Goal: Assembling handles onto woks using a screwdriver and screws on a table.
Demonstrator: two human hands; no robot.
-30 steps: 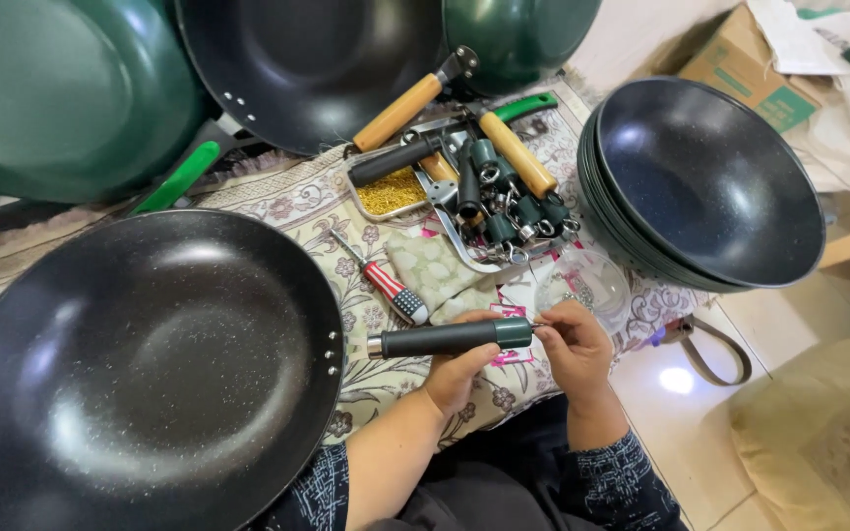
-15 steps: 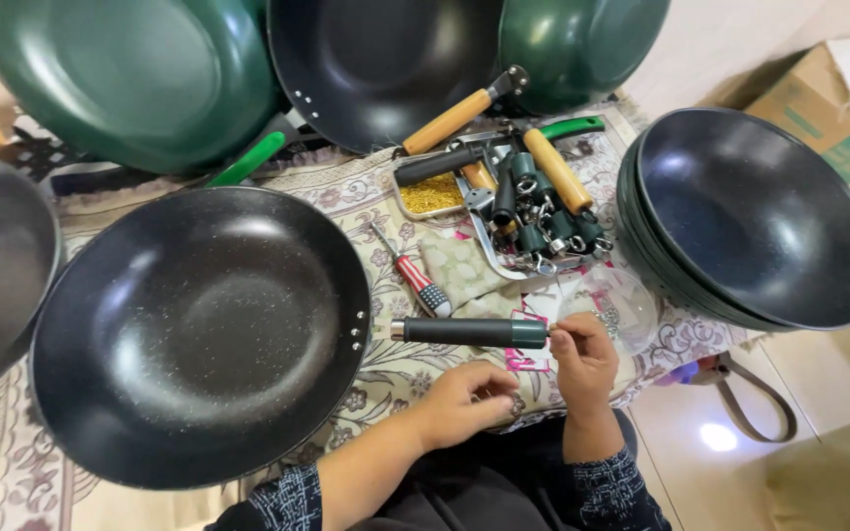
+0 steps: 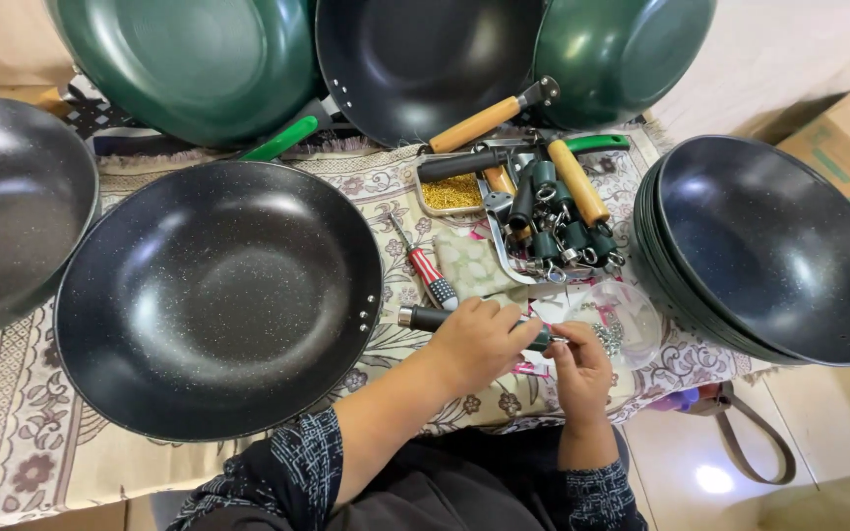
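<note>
My left hand (image 3: 479, 341) is wrapped around a dark pan handle (image 3: 423, 318) that lies level, its metal end pointing toward a black speckled wok (image 3: 218, 295) just to the left. My right hand (image 3: 578, 369) pinches the handle's other end with its fingertips, close to a clear bag of small metal parts (image 3: 614, 329). A red-handled screwdriver (image 3: 425, 270) lies just beyond my left hand on the patterned cloth (image 3: 22, 433).
A pile of black, green and wooden handles (image 3: 543, 211) and a small tray of brass screws (image 3: 452, 191) sit behind. A stack of black woks (image 3: 769, 246) stands at right, green and black pans (image 3: 189, 59) at the back, another black wok (image 3: 12, 206) far left.
My left hand has come up from beneath and closed over the handle, which sits a little nearer the wok. The view has shifted, showing more pans on the left.
</note>
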